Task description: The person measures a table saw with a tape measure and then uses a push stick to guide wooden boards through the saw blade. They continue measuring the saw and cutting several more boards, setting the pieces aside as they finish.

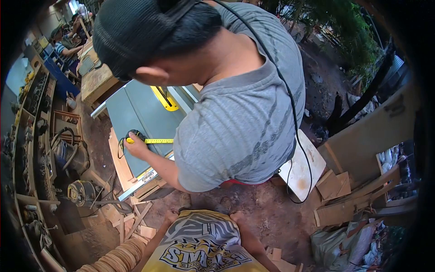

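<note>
My left hand [171, 216] is low beside the left hem of my yellow and grey jersey [204, 242]. On the other side, my right hand [236, 217] rests by the right hem. Both are small and partly covered by the cloth, so I cannot tell how their fingers are set. Just ahead, a co-worker in a grey T-shirt [244, 109] leans over a table saw [127, 113]. That person's hand [137, 147] holds a tape measure [135, 136], its yellow blade [158, 141] drawn out across the saw top.
A yellow insert [165, 99] surrounds the saw blade. Wood offcuts [136, 222] litter the floor at left, near a shop vacuum [81, 192]. A black cable [290, 90] hangs down the co-worker's back. Boards [358, 199] lean at right. Another person [65, 47] sits far left.
</note>
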### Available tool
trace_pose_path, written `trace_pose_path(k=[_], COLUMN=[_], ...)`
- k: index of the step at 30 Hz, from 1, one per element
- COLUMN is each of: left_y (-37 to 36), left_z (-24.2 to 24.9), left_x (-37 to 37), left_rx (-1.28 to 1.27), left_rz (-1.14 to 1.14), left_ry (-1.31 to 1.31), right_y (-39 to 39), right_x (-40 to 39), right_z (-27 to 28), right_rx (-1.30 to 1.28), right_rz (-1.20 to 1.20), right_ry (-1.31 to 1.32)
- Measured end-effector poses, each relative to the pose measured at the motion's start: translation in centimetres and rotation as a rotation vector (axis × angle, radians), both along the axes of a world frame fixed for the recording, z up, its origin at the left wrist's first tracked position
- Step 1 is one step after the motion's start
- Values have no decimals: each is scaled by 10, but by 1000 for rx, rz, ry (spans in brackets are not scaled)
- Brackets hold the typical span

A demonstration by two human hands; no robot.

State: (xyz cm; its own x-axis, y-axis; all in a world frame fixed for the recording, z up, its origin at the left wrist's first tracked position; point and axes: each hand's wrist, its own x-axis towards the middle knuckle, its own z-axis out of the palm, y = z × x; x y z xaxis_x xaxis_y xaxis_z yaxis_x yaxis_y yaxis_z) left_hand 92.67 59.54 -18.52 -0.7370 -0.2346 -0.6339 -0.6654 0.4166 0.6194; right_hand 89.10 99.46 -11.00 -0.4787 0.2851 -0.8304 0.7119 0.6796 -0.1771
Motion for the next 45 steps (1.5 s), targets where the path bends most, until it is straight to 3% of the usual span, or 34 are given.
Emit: trace_pose_path(k=[2, 5, 9, 11, 20, 24, 26, 27, 29, 30, 32, 35, 45], left_y=[-12, 21, 20, 15, 14, 19, 14, 15, 23, 26, 13, 12, 35], left_z=[-43, 46, 30, 3, -12, -9, -17, -14, -1, 5, -41, -53, 5], left_x=[10, -3, 4, 14, 16, 8, 6, 4, -7, -13, -4, 3, -33], left_rx=[-25, -123, 32, 16, 31, -33, 83, 142, 14, -50, -51, -92, -22], left_rz=[57, 78, 138, 150, 142, 91, 95, 98, 52, 30, 0, -83, 130], left_ry=[-31, 2, 23, 23, 73, -30, 30, 59, -29, -70, 63, 125, 74], right_y=[7, 24, 28, 28, 19, 27, 32, 36, 41, 41, 40, 43, 48], right_x=[1, 7, -8, -15, -48, -49, -49, -44, -36, -38, -45, -43, -39], right_z=[-23, -76, -72, -74, -50, -64, -68, -87, -121, -114, -80, -70, -84], right_rx=[10, -78, -91, -72, -41, -107, -125, -111, -84, -86, -90, -135, -161], right_rz=[-21, 2, 2, -6, 74, 90, 87, 81, 70, 62, 50, 73, 107], right_ry=[7, 65, 78, 79, 77, 112, 131, 135, 145, 142, 140, 155, 63])
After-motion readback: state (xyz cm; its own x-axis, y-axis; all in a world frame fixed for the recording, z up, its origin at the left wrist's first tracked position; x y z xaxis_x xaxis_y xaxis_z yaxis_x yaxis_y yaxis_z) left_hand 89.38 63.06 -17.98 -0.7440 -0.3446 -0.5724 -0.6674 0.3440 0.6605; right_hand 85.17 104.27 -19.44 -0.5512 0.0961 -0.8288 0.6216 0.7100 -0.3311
